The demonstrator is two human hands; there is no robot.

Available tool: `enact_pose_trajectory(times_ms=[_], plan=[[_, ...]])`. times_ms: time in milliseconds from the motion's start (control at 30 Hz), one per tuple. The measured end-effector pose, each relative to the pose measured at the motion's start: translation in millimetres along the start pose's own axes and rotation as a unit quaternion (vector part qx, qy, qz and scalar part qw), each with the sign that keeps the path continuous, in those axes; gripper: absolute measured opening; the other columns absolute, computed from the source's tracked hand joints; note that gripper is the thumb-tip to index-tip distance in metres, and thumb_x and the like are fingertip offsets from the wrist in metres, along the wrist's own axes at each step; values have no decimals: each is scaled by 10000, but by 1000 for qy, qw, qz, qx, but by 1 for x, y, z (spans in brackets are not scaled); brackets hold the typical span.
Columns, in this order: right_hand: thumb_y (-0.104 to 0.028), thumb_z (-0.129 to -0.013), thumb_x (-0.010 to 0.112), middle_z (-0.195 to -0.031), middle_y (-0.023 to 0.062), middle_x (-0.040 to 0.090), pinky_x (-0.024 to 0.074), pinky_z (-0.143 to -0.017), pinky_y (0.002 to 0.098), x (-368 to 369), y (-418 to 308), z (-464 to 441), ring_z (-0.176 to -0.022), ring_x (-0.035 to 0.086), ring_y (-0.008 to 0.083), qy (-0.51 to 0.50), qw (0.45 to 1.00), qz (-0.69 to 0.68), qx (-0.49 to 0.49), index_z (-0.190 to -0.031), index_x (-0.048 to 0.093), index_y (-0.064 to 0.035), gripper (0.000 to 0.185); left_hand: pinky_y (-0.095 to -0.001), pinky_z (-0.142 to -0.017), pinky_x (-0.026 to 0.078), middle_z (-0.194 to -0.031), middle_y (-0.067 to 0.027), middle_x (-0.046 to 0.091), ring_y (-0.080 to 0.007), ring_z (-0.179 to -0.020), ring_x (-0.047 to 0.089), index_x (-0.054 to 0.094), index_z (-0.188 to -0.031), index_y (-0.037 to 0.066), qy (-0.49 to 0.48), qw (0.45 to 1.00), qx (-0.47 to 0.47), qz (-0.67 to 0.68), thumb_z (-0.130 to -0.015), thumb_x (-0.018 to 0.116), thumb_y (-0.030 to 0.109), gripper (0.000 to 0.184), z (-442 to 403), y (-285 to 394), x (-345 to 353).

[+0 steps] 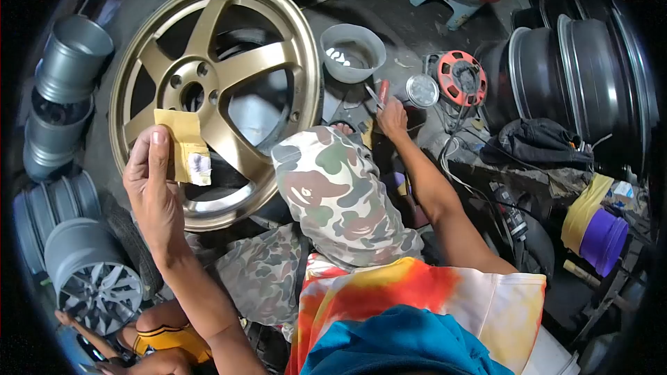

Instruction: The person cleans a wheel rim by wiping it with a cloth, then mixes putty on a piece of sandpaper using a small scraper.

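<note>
My left hand (154,173) pinches a piece of yellow sandpaper (182,140) between thumb and fingers, with a dab of whitish-lilac paste on its lower corner. Behind it stands a large bronze-gold wheel rim (240,73) with wide spokes, tilted towards me. My right hand (393,119) reaches forward past my knee, fingers closed at a slim tool with a red handle (383,90); its far end is too small to make out. Close by are a round tin lid or can (422,90) and a translucent plastic bowl (354,52) with white bits inside.
A red cable reel (461,78) sits right of the tin, its cords trailing down. Dark rims (597,62) stand in a row at right, near a purple roll (606,239). Silver rims (76,55) are stacked at left. Other people sit at lower left and top.
</note>
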State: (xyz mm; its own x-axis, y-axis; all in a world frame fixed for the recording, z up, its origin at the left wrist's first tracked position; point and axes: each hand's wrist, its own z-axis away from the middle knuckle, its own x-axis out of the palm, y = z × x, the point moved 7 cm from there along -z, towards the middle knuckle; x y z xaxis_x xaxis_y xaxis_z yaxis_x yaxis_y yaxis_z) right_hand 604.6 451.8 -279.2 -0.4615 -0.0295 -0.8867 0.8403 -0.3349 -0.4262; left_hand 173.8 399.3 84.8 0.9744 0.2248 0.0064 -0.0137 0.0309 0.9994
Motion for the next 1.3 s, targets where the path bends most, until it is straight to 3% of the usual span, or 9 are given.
enact_pose_trajectory(times_ms=[367,533,600,767,900,1067,1133,1167,1300], plan=[[-427,-849,750,-1106,273,696,530,-919,511,46,41,-18,-1081,669,434,21,966,-53,253,-1068,667,5,491,-211,-797,473,-943,-6,683,-51,-856,603,697,-1080,-12,-17,999,-18,-43,-1011,665,274,295,9,-6,14],[-369,-841,781,-899,193,728,535,-783,452,-45,11,27,-858,707,363,114,972,-195,58,-970,689,19,419,-254,-810,528,-1028,-74,710,-107,-886,664,664,-1154,-34,-67,994,-55,69,-1042,596,252,314,9,-11,32],[-263,-868,791,-802,84,679,500,-680,332,-88,-5,48,-695,608,166,104,942,-318,-1,-938,660,5,306,-285,-783,561,-1070,-132,713,-144,-875,685,627,-1210,-48,-117,985,-87,88,-1073,515,279,372,7,-12,53],[-140,-927,747,-815,-52,589,418,-618,212,-209,-97,108,-698,473,23,102,884,-430,-151,-998,625,-34,176,-273,-847,556,-1254,-115,679,-144,-987,681,624,-1287,-66,-309,942,-118,53,-1043,571,292,436,12,4,147],[-100,-933,731,-862,-33,596,427,-632,201,-264,-150,138,-728,516,7,100,841,-484,-218,-1031,605,-22,178,-227,-857,490,-1435,-96,560,-102,-1018,620,724,-1178,-3,-393,919,-16,15,-1008,637,363,413,18,15,196],[-12,-886,712,-873,-27,607,470,-687,224,-293,-176,152,-783,561,40,82,846,-430,-306,-1092,599,-18,235,-249,-808,480,-1155,-45,610,-97,-976,610,720,-1004,-27,-412,910,-9,41,-1022,628,235,278,36,32,212],[-31,-886,734,-850,-41,603,456,-681,220,-299,-170,146,-761,543,32,27,841,-434,-323,-1097,595,-14,253,-290,-808,501,-1169,-94,624,-151,-968,649,701,-1025,-35,-345,911,215,-71,-990,652,157,200,39,62,196],[-92,-881,772,-835,-40,599,440,-676,219,-296,-157,140,-744,526,33,-13,843,-481,-242,-1059,616,-13,250,-290,-808,501,-1169,-94,624,-151,-968,649,701,-1025,-35,-344,911,217,-72,-990,652,157,200,37,66,190],[-244,-889,776,-879,75,612,452,-719,307,-358,-173,149,-777,570,162,101,908,-222,-340,-1096,673,-4,333,-381,-884,542,-1261,-141,628,-278,-1085,670,674,-1136,-8,-280,853,376,-228,-909,665,-7,228,42,90,162]])
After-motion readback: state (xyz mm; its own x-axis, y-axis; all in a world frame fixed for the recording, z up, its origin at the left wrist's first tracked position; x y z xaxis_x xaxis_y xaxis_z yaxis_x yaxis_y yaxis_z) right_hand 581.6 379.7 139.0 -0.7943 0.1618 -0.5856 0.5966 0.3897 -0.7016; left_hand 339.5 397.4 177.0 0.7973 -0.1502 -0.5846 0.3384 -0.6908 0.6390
